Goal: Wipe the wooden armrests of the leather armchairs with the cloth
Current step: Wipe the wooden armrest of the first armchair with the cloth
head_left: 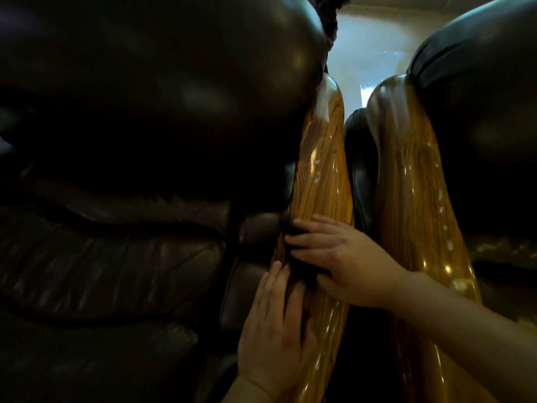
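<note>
Fingers [302,245] of the right hand [345,266] were spread over a dark cloth [302,271], pressing it flat against the wooden armrest [319,175] of the left armchair [130,141]. The hand was not clenched; its thumb hooked under the wad from below, seemingly so the cloth would stay bunched while it was pushed along the grain. Only small dark patches of the cloth showed between and beyond the fingers, so its full shape could not be told.

The left hand [276,324] lay open and flat on the same armrest, just below the right, its fingertips touching the lower edge of the cloth. It grasped nothing; it appeared to steady the person's lean over the chair and perhaps to keep the cloth from slipping.

The armrest ran as a long glossy strip away from the hands, with pale specks and smears higher up, which suggested that stretch was not yet wiped. Just beside it, across a narrow dark gap, stood the second armrest [412,184] of the right armchair [479,112], likewise speckled and untouched by either hand. Dark leather cushions bulged on both sides.
</note>
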